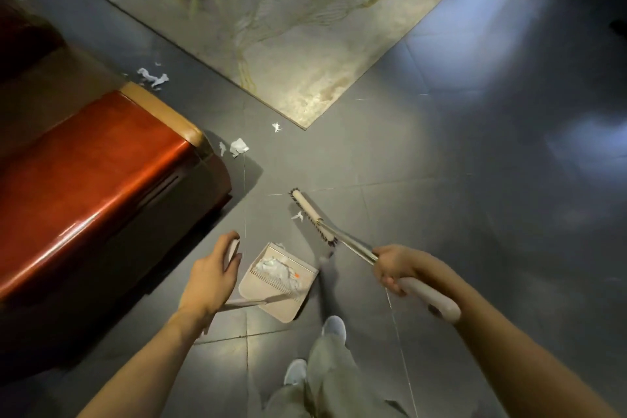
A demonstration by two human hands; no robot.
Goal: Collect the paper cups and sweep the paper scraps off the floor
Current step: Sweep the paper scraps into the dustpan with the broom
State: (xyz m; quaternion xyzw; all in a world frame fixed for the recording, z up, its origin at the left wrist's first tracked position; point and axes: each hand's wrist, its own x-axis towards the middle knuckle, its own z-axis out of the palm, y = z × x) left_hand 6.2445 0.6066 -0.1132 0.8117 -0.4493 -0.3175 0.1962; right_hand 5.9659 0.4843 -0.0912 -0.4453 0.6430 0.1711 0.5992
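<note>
- Right hand point(395, 268): curled round the handle of the broom point(314, 215), whose head is set diagonally, up-left of the grip.
- Left hand point(210, 278): wrapped round the dustpan point(278, 285) handle.
- Paper scrap point(298, 216): touching the bristles, just beyond the pan's mouth, nearer the right hand.

On dark tiled floor point(475, 214): rug point(288, 27) upper centre, bench point(84, 180) left, scraps point(239, 147) mid-left, dustpan point(281, 312) and brush point(314, 215) lower centre.

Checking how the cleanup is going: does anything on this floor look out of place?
Yes. Torn paper scraps litter the dark floor: one beside the broom, a few at the wooden furniture's corner, more farther along it. The dustpan holds others.
</note>
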